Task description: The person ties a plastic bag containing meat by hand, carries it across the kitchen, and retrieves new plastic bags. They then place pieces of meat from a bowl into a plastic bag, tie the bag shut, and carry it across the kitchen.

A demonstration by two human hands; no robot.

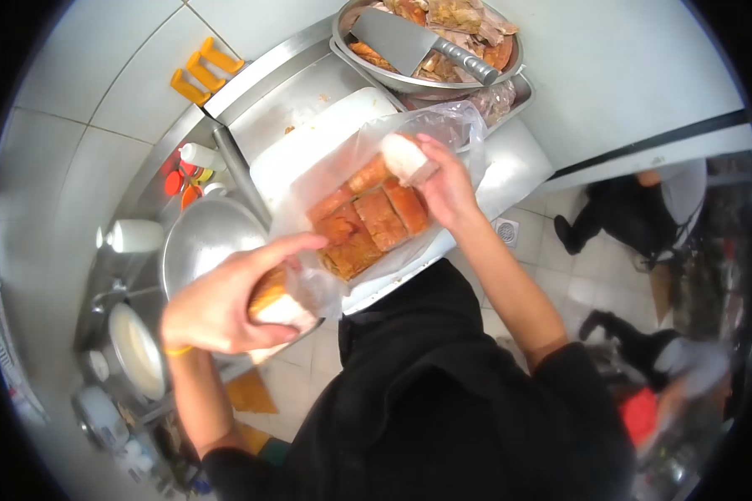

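My left hand (211, 302) is closed around a chunk of roast pork (276, 302) with a browned side and a pale side. The chunk is beside the near-left edge of a clear plastic bag (286, 207). Inside the bag lie several browned pieces of roast pork (382, 219), set side by side. Over the bag's far-right part, my right hand (447, 185) grips another pork chunk (407, 159), whose pale face shows. The bag rests on a white board (305, 138) on the counter.
A cleaver (401, 46) lies across a metal bowl (342, 52) of cut meat at the back. To the left stand a large steel bowl (205, 238), squeeze bottles (200, 156) and a white basin (138, 351). Two people (635, 204) are off to the right.
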